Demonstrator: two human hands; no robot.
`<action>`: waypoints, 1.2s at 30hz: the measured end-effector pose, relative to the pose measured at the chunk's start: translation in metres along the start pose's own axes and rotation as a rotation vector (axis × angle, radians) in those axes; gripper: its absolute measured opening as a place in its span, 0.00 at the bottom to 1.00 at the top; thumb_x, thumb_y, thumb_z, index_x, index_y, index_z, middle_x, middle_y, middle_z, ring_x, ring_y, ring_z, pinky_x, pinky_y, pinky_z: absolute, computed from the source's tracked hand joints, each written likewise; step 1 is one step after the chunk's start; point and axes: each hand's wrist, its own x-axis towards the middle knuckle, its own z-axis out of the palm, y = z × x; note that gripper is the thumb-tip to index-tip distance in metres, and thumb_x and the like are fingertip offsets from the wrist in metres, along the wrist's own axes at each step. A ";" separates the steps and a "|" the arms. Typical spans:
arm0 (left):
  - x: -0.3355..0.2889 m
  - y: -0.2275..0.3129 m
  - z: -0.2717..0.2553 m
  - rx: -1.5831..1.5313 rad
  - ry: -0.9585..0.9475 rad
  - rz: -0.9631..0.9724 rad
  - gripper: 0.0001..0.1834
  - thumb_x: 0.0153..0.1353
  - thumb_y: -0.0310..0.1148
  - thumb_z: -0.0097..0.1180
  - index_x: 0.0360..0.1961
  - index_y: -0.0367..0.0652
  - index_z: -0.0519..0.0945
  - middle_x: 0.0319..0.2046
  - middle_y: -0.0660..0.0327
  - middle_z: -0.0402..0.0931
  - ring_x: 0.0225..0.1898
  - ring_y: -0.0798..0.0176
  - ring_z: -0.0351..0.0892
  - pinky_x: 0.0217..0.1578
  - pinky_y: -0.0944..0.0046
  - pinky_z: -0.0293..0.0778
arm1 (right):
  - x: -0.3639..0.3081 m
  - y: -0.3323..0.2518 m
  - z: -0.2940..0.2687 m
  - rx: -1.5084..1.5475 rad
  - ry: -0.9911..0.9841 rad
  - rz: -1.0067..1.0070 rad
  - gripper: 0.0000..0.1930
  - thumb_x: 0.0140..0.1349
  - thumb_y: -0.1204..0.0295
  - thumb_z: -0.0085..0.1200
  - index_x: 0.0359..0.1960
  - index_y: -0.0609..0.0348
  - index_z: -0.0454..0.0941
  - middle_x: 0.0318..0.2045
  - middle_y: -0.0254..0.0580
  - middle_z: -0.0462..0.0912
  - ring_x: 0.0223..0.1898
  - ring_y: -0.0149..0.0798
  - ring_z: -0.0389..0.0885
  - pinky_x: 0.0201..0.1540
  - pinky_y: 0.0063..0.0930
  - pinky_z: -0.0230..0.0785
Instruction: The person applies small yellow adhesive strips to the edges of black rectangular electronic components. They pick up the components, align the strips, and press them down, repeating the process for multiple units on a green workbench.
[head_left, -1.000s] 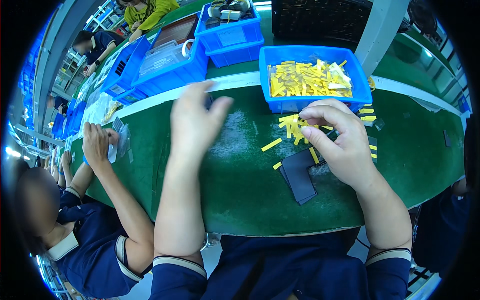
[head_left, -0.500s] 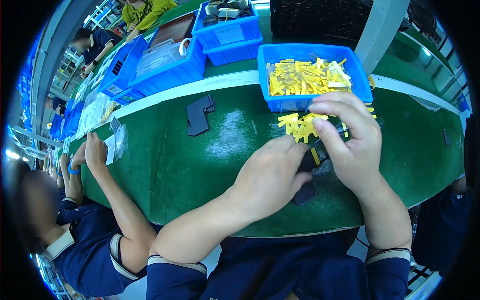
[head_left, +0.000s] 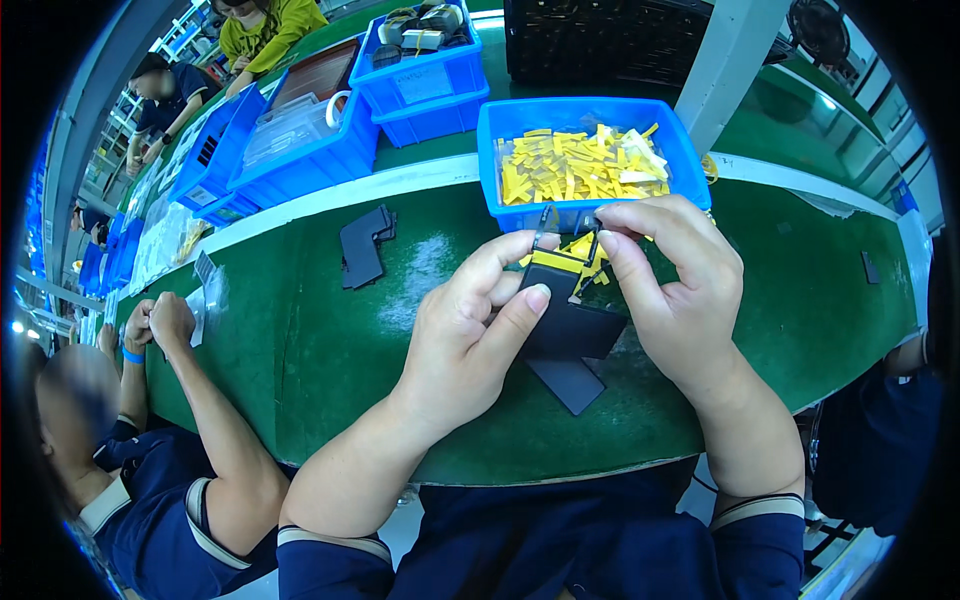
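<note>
My left hand (head_left: 465, 325) grips a flat black L-shaped piece (head_left: 572, 328) above the table, the thumb on its face. A yellow strip (head_left: 556, 261) lies across the piece's upper end. Close by on the right, my right hand (head_left: 675, 280) is closed, thumb against forefinger, on a thin dark strip; whether it joins the black piece I cannot tell. Another flat dark piece (head_left: 572, 387) lies on the table under the held one. Loose yellow strips (head_left: 597, 275) lie behind my fingers, partly hidden, in front of a blue bin (head_left: 497, 212) full of yellow strips.
A small stack of black pieces (head_left: 362, 255) lies left on the green table (head_left: 320, 340). Blue bins (head_left: 340, 150) with parts stand behind a white ledge. A grey post (head_left: 712, 75) rises at the back. A co-worker's arm (head_left: 215, 405) reaches over the table at left.
My left hand has turned and now holds the black piece up, its yellow strip showing at the upper end. My right hand has stayed near, still pinching. The whole view has shifted slightly.
</note>
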 end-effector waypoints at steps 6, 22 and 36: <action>-0.002 -0.011 0.000 0.011 0.044 0.144 0.16 0.67 0.25 0.45 0.54 0.32 0.66 0.40 0.55 0.80 0.44 0.71 0.76 0.47 0.72 0.68 | 0.003 -0.002 -0.004 0.103 -0.055 0.099 0.06 0.51 0.80 0.60 0.32 0.64 0.82 0.27 0.45 0.82 0.28 0.39 0.81 0.31 0.27 0.72; -0.001 -0.006 0.000 0.020 0.080 -0.004 0.16 0.66 0.24 0.46 0.53 0.31 0.66 0.40 0.54 0.80 0.42 0.70 0.77 0.45 0.72 0.70 | -0.001 -0.005 -0.001 0.197 -0.121 0.215 0.02 0.55 0.79 0.55 0.29 0.65 0.79 0.25 0.45 0.80 0.27 0.40 0.80 0.30 0.28 0.71; -0.001 -0.006 0.000 -0.054 0.036 0.020 0.15 0.65 0.24 0.47 0.52 0.33 0.66 0.39 0.54 0.80 0.42 0.69 0.77 0.46 0.71 0.70 | -0.003 -0.002 -0.001 0.592 -0.173 0.492 0.03 0.55 0.79 0.56 0.27 0.64 0.75 0.25 0.34 0.78 0.27 0.24 0.75 0.32 0.20 0.70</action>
